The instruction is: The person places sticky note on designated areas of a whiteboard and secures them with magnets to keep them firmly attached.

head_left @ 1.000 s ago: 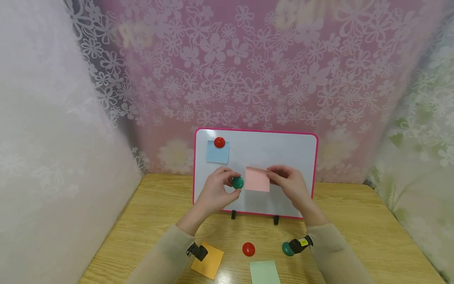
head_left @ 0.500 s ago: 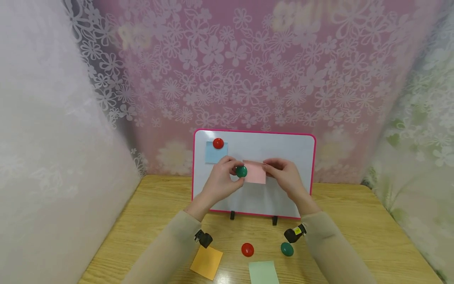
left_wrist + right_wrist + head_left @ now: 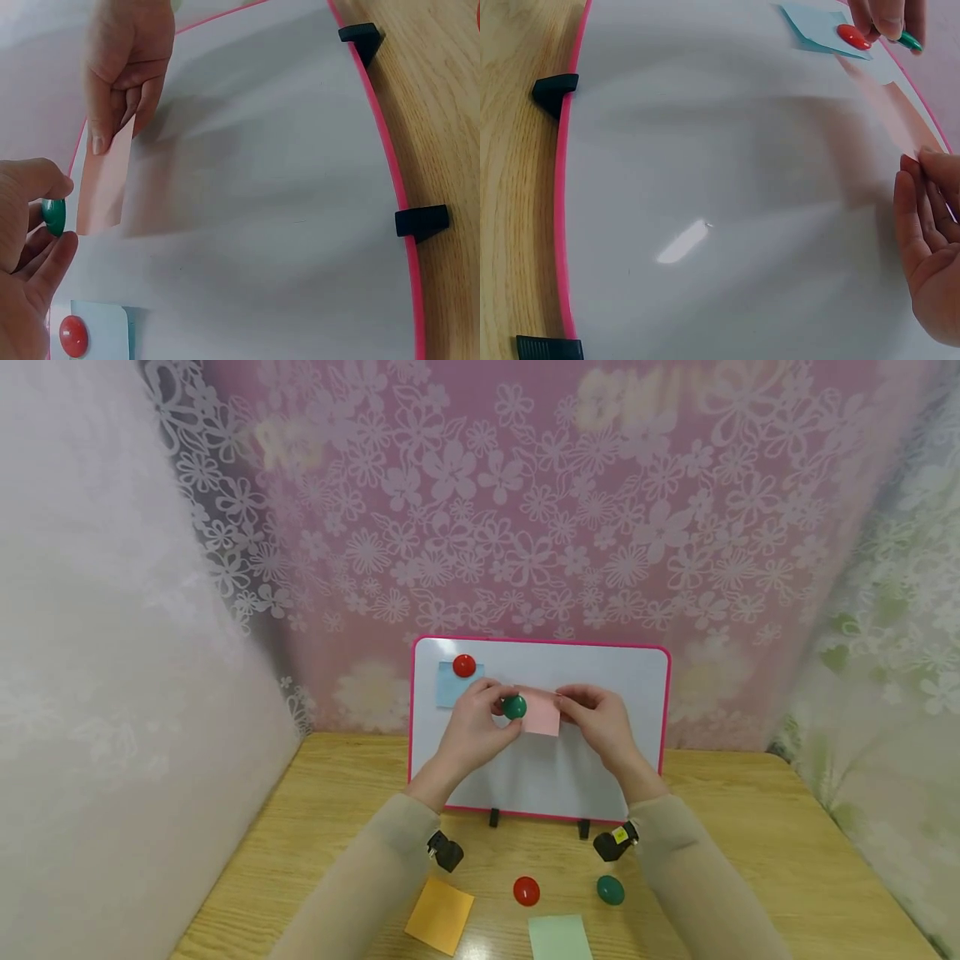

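Observation:
My left hand pinches a round green magnet between thumb and fingers, at the left side of a pink sticky note. By its right edge, my right hand holds that note between thumb and fingers. Behind both hands stands a whiteboard with a pink frame. In the left wrist view the note stands out from the board and the green magnet is beside it, a small gap between. A blue sticky note hangs at the board's upper left under a red magnet.
Nearer on the wooden table lie an orange sticky note, a second red magnet, a second green magnet and a light green note. Black feet hold up the board. Curtain-like patterned fabric surrounds the table.
Both hands have moved up along the board, carrying the pink note and the green magnet higher. The left hand has also come right, so the magnet now overlaps the note's left side in the head view.

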`<state>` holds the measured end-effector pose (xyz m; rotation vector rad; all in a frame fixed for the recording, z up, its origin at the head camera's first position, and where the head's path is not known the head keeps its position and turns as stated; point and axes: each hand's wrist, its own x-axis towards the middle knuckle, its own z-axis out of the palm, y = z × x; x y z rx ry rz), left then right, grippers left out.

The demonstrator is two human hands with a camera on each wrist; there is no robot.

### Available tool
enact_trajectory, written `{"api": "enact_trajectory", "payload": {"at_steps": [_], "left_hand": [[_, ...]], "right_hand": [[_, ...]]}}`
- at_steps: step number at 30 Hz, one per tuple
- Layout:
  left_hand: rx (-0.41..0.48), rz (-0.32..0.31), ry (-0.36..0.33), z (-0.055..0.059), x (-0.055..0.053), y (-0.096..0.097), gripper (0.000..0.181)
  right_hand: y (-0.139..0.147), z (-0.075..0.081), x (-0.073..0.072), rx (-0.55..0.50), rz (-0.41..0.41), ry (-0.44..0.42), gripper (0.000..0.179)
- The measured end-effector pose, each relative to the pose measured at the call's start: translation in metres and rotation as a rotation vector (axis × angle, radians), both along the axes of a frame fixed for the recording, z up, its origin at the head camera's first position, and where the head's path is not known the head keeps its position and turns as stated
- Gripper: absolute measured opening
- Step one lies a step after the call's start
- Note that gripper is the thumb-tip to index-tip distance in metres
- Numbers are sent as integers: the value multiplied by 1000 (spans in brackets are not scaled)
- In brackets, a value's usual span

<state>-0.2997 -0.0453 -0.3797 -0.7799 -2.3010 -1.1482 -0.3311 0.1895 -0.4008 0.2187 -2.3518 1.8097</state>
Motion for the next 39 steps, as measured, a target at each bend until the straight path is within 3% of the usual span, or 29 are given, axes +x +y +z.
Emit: {"api": "enact_trajectory", "payload": {"at_steps": [7,18,28,39], "left_hand": [[-27,71,-21,4,-8,8,37],[12,120,-58,15,-19,22,35],[19,138,-64,17,-26,29,36],[-11,175,-72,15,-33,36,36]], "right_hand": [[-3,8,-6,21,-11,1,36],[-9,17,-14,71,-54,71,29],[-11,22,-21,86,-108,122,26],[-16,24,-23,76,-103,123,27]]}}
